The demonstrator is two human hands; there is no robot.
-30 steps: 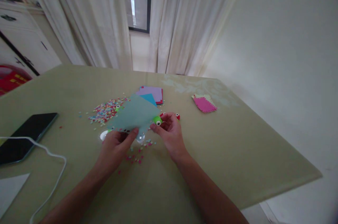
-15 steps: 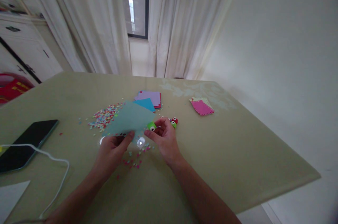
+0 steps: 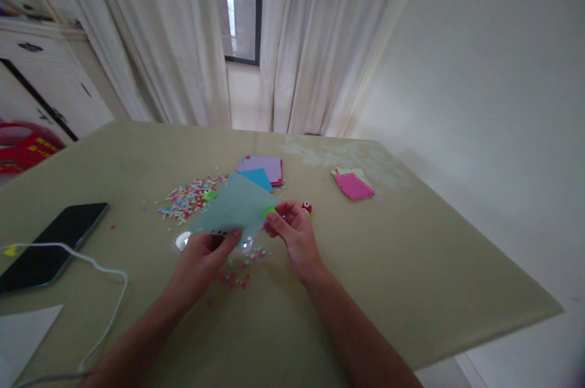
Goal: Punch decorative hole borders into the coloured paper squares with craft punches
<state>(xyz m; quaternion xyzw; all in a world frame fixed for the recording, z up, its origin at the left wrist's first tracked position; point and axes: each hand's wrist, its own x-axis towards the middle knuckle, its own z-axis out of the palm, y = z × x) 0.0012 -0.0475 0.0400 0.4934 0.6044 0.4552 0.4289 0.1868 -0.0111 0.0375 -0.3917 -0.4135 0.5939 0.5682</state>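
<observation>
A sheet of pale blue paper (image 3: 240, 202) is pinched along its near edge by my left hand (image 3: 205, 257), which is closed on it. Small dark holes show in that edge by my fingers. At the sheet's right corner my right hand (image 3: 292, 232) is closed around a small bright green hole punch (image 3: 269, 211), mostly hidden by the fingers. Whether the paper sits inside it I cannot tell. Just behind that hand lies a red punch (image 3: 306, 207) with a big eye. Another green punch (image 3: 209, 194) with eyes lies beyond the sheet's left side.
Many paper bits (image 3: 189, 199) lie heaped at left, with pink ones (image 3: 235, 281) nearer me. Coloured sheets (image 3: 265, 167) are stacked behind. Pink paper (image 3: 354, 186) with a notched edge lies right. A phone (image 3: 59, 242), a white cable (image 3: 98, 263) and white paper (image 3: 27, 339) are left.
My right hand has brought the green punch close to the sheet's right corner, its fingers now covering more of it. My left hand keeps the sheet. The whole view has shifted slightly.
</observation>
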